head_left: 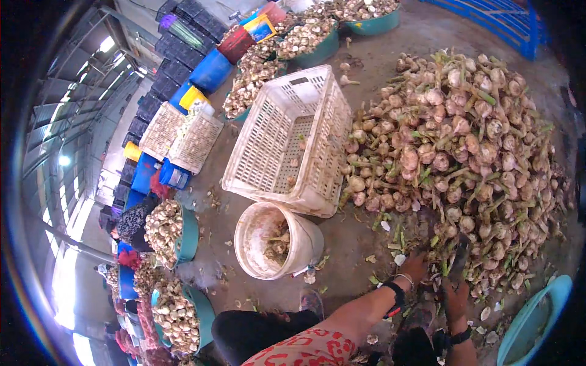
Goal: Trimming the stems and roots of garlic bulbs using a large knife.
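A large heap of garlic bulbs with stems (452,140) lies on the floor at the right. At its near edge, my right hand (455,300) is closed round a knife (459,255) whose dark, broad blade points away from me toward the bulbs. My left hand (415,268), just left of the blade, has its fingers curled in at the heap's edge. What it holds is hidden; a green stem shows between the two hands. Trimmed stem pieces (398,238) and skins are scattered by my left hand.
Left of the hands stands a dirty white bucket (308,247) with trimmings inside. Behind it is a white slatted crate (287,140). A teal tub (537,323) sits at the lower right. Garlic-filled tubs (186,235) line the left, and a blue metal rack (494,21) stands far right.
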A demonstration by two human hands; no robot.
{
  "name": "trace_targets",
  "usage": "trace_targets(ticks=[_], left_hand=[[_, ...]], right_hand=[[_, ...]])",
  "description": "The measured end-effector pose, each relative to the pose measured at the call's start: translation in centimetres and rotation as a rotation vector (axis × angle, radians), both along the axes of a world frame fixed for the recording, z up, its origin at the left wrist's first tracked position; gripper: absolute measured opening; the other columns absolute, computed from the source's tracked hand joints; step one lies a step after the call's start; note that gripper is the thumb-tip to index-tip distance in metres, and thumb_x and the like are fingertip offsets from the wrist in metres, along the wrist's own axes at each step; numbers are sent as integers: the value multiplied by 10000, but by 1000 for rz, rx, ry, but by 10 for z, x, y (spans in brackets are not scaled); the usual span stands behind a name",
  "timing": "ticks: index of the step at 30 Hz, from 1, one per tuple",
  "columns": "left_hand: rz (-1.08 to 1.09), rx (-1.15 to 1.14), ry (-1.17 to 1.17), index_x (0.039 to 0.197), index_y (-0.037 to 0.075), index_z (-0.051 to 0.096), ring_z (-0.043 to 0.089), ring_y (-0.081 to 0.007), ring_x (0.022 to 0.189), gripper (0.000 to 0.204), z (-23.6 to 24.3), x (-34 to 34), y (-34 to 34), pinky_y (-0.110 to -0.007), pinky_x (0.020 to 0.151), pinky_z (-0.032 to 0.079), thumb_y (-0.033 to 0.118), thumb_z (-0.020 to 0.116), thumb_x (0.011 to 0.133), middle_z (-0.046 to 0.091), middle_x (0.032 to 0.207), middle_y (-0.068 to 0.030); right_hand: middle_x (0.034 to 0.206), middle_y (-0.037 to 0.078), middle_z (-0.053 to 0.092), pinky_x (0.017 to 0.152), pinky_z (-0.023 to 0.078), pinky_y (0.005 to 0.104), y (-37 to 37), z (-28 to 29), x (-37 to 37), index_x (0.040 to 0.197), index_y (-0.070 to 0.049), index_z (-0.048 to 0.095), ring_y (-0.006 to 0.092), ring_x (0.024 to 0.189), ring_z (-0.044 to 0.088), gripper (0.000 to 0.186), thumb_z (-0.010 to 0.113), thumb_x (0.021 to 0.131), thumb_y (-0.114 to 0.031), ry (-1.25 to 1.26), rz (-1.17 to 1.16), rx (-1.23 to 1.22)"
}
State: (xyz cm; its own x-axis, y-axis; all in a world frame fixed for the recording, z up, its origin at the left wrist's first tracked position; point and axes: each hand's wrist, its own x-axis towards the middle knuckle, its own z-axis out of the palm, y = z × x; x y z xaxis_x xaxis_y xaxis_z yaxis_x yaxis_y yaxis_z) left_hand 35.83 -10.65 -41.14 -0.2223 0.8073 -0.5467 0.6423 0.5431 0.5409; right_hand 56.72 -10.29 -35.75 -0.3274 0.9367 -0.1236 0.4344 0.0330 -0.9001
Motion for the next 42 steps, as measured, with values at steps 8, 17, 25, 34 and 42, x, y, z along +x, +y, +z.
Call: trace_targets(ticks=[8, 17, 25, 34, 42], left_hand=[[-179, 267, -157, 999, 53, 618, 582, -367, 866, 362, 112, -29, -12, -424, 779, 461, 340, 589, 780, 617, 947, -195], [-129, 179, 213, 1059, 113, 617, 516, -351, 1036, 287, 187, -41, -8, -428, 855, 426, 162, 571, 780, 569, 1124, -160], [29, 236, -517, 1228, -15, 438, 530, -295, 1065, 568, 191, -13, -23, -362, 913, 423, 216, 656, 757, 532, 1151, -176], [65, 379, -580, 1187, 4, 431, 589, -239, 993, 638, 191, -9, -19, -331, 846, 475, 95, 761, 648, 583, 1115, -155], [-8, 351, -489, 1132, 27, 468, 631, -188, 885, 570, 196, -7, -13, -299, 776, 505, 47, 755, 640, 643, 1001, -85]], right_hand=[[963, 215, 613, 786, 468, 436, 29, 109, -32, 1044, -25, 558, 386, 921, 579, 397, 633, 789, -319, -214, 186, -139], [923, 205, 606, 737, 470, 432, 23, 90, -5, 1033, -31, 550, 382, 830, 594, 403, 613, 811, -361, -395, 199, -24], [1069, 202, 569, 872, 406, 388, 32, 98, -37, 1187, -51, 511, 326, 1030, 527, 472, 648, 804, -290, 265, 40, -294], [1009, 186, 582, 787, 453, 401, 31, 128, -22, 1085, -71, 558, 348, 921, 574, 411, 669, 745, -274, 127, 145, -191], [837, 130, 558, 639, 447, 427, 16, 125, -10, 952, -56, 539, 339, 748, 567, 400, 730, 640, -218, -253, 360, 400]])
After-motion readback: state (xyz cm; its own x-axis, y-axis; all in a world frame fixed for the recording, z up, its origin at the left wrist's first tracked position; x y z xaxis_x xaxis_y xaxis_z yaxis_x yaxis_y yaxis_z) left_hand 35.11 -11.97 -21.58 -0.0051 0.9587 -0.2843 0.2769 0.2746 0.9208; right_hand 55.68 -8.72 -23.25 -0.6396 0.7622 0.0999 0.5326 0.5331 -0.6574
